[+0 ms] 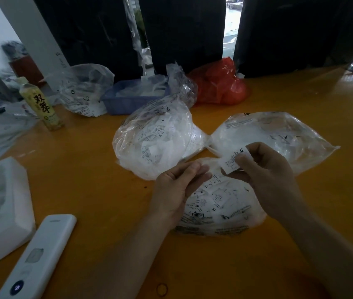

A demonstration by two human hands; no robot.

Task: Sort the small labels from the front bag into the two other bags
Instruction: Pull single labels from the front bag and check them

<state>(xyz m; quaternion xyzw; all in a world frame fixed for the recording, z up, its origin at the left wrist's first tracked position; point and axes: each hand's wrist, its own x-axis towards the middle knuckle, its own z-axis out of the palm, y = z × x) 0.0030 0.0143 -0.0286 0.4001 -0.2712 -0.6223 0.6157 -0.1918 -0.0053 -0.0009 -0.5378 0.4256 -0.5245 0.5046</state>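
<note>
Three clear plastic bags of small white labels lie on the orange table. The front bag (221, 208) lies flat under my hands, with XS and XL labels showing through it. Behind it on the left is a bulging bag (156, 141); on the right lies a flatter bag (279, 134). My right hand (266, 171) pinches a small white label (233, 160) marked XS, held above the front bag. My left hand (177, 186) hovers beside it with fingers curled, its fingertips together over the front bag's opening; I cannot tell if they hold anything.
A white remote control (39, 255) lies at the front left beside a white foam block (3, 208). A yellow drink bottle (41, 104), another label bag (85, 91), a blue basket (136, 98) and a red bag (221, 83) stand at the back. A rubber band (162, 289) lies near the front edge.
</note>
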